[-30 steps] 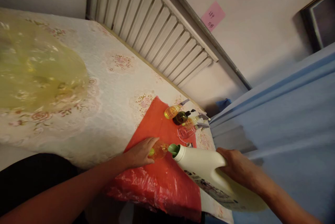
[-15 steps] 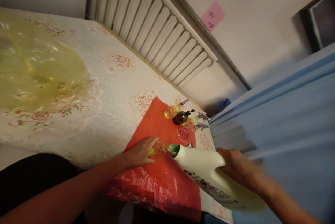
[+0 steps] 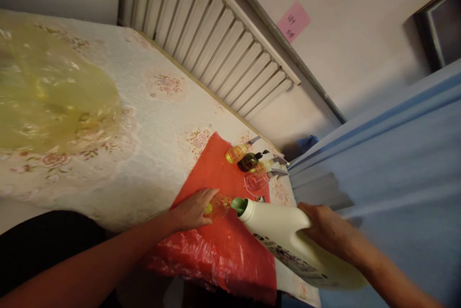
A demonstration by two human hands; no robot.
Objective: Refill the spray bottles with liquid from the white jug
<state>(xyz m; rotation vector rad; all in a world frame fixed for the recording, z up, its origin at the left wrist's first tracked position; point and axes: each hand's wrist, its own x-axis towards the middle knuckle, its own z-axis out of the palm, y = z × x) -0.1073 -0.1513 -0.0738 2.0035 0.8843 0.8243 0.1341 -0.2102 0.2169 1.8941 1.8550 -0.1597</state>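
Observation:
My right hand (image 3: 322, 226) is wrapped round the handle of a large pale jug (image 3: 284, 231), which is tilted so its green spout (image 3: 239, 206) points at the mouth of a small clear bottle (image 3: 219, 206). A little yellow liquid shows at the bottle's bottom. Around its base curl the fingers of my left hand (image 3: 194, 209), steadying it over the red plastic sheet (image 3: 230, 245). Just beyond stand several spray bottles: an amber one (image 3: 236, 154), a dark green one (image 3: 248, 161) and a pink one (image 3: 256, 181) among them.
A floral cloth (image 3: 154, 130) covers the table. On the left lies a puffed yellow plastic bag (image 3: 57, 97). Behind the table is a white radiator (image 3: 216, 44), with a pink note (image 3: 293, 22) on the wall above. A blue curtain (image 3: 389, 169) hangs along the right.

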